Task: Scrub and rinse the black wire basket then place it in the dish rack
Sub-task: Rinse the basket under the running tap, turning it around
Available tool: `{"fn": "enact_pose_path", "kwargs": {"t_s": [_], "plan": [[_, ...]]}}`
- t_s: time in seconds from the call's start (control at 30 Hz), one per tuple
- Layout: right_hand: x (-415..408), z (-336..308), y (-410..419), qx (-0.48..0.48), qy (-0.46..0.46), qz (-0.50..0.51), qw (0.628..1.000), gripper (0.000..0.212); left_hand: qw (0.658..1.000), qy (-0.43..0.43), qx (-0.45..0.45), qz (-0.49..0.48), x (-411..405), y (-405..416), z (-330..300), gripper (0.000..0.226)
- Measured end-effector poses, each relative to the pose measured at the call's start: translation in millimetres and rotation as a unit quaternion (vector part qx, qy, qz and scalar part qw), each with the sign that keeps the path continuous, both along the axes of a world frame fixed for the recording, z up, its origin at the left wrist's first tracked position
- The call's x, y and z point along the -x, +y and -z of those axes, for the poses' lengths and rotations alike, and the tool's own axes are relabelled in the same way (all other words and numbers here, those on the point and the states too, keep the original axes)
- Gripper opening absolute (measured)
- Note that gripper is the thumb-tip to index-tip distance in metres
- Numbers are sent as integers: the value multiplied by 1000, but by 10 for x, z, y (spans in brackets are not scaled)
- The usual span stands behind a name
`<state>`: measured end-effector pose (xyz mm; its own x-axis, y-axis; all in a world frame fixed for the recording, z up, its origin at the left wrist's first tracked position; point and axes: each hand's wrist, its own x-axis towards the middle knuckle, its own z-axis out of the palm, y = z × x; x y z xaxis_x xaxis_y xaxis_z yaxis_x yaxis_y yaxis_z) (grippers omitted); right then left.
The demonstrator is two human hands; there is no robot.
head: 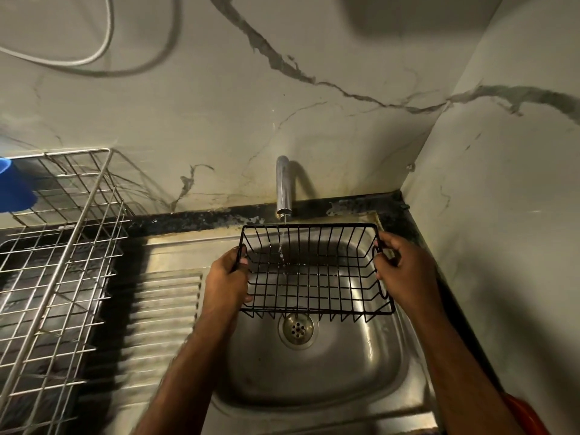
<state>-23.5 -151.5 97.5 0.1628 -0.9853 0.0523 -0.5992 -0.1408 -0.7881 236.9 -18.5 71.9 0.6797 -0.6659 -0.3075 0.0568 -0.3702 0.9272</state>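
Note:
The black wire basket (pixel 314 277) hangs over the steel sink (pixel 314 372), held level under the tap (pixel 283 186). A thin stream of water falls from the spout into the basket's far left part. My left hand (pixel 227 277) grips the basket's left end, fingers curled round the rim wire. My right hand (pixel 403 265) grips the right end at its looped handle. The silver wire dish rack (pixel 59 246) stands on the counter to the left of the sink.
A ribbed steel draining board (pixel 163 324) lies between sink and rack. A blue plastic item (pixel 14 186) sits in the rack's far left corner. Marbled wall tiles close in behind and at right. An orange object (pixel 527 416) shows at the bottom right edge.

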Motion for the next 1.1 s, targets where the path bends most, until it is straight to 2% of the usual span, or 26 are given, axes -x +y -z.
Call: {"fn": "enact_pose_path", "kwargs": {"t_s": [1.1], "plan": [[-63, 33, -39, -18, -28, -7, 999, 46, 1000, 14, 15, -13, -91, -12, 20, 23]]}}
